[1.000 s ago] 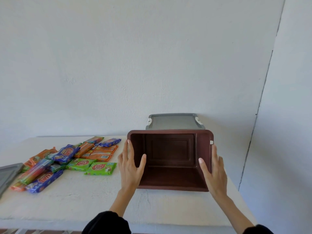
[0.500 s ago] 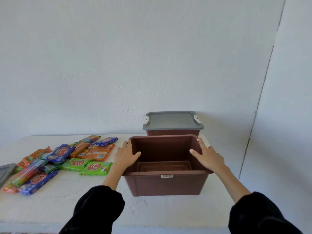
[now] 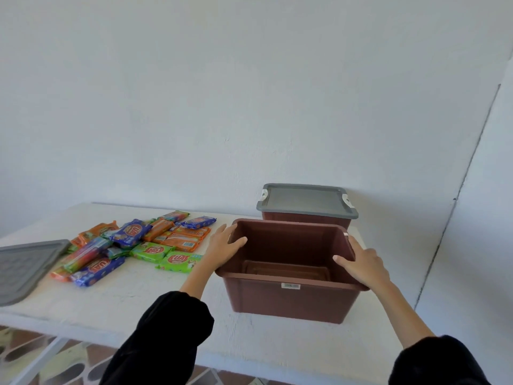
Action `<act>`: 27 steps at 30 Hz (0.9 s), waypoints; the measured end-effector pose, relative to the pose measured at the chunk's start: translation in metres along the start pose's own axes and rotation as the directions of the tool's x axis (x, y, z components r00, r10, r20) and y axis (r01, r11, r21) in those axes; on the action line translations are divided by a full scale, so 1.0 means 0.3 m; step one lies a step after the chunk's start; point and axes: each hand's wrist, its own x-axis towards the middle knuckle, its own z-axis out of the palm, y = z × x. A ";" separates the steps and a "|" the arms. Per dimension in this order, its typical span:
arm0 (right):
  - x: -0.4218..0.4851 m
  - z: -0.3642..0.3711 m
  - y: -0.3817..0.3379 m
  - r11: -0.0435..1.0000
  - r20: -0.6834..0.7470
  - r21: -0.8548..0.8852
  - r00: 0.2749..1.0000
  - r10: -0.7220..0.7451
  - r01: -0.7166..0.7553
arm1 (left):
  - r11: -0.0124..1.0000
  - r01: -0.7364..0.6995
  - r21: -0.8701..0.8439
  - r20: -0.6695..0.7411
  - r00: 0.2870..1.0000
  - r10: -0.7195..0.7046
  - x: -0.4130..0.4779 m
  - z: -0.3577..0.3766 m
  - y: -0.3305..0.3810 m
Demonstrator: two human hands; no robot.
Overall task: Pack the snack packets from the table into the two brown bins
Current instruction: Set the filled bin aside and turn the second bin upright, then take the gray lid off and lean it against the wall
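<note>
Head camera: both hands are on the open bin (image 3: pixel 288 301), which stands upright near the right edge of the desk (image 3: pixel 138 307) with nothing in it. The left hand (image 3: pixel 224 245) grips the left rim, thumb inside and fingers outside. The right hand (image 3: pixel 361 262) clamps the right rim likewise. Behind, by the far edge, the second bin (image 3: pixel 305 218) wears its grey lid (image 3: pixel 305 200). The snack packets (image 3: pixel 138 245) lie heaped toward the left, beside a loose lid (image 3: pixel 25 268). This looks like bin placement; next, let go and reach left for packets.

A bare indoor room, kind unclear: plain white plastered walls (image 3: pixel 249 93), a white rough-topped table (image 3: pixel 138 301), a floor of brown irregular tiles (image 3: pixel 83 359).
</note>
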 end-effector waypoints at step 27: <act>-0.262 0.512 -1.283 0.649 0.100 0.274 0.650 -0.753 0.710 | 0.957 0.291 -0.020 -0.531 0.807 -0.256 -0.352 -0.752 -0.741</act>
